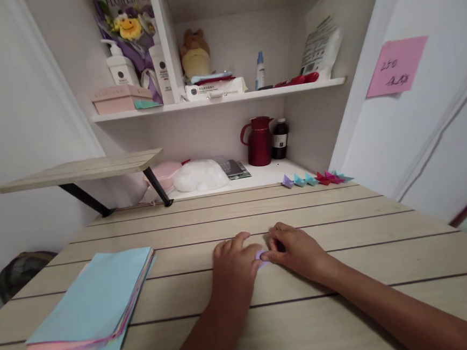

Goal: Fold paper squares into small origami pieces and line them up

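Note:
A small folded piece of purple paper [263,258] lies low on the wooden desk, mostly covered by fingers. My left hand [235,261] holds its left side between thumb and index finger, the other fingers curved and resting near the desk. From the right, my right hand [296,250] pinches the same paper, its fingers curled in. How the paper is folded cannot be made out. At the desk's back right stands a row of small folded paper boats [310,179] in purple, blue, red and pink.
On the left lies a stack of coloured paper [95,296], light blue on top. A small raised wooden shelf [83,169] on black legs stands behind it. Farther back are a red jug [259,142], a dark bottle [280,140] and a white plastic bag [200,175].

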A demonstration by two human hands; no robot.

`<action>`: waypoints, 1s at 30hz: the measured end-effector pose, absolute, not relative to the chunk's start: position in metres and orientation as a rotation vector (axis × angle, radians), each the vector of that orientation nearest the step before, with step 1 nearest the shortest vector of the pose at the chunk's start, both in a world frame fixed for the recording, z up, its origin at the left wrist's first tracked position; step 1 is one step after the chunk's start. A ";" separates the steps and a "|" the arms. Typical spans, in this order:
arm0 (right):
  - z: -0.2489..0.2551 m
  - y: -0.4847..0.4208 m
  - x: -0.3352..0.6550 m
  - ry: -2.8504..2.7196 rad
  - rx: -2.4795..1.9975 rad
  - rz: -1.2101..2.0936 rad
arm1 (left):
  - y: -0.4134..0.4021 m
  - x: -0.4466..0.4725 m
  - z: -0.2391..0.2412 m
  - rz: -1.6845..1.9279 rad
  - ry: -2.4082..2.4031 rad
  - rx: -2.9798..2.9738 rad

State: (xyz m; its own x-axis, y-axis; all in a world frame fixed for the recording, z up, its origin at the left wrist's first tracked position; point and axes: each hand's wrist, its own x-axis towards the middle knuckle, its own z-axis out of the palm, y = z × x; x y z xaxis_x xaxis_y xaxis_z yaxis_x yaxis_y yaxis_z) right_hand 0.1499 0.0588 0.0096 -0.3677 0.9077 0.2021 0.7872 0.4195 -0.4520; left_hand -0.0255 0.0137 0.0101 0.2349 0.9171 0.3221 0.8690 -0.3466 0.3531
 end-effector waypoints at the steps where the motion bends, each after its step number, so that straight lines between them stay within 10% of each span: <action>1: 0.009 0.060 0.152 -2.235 -1.461 0.397 | 0.014 -0.026 0.010 0.692 1.729 2.430; 30: 0.005 0.034 0.152 -2.467 -0.860 0.229 | 0.012 -0.049 0.014 0.545 1.619 2.415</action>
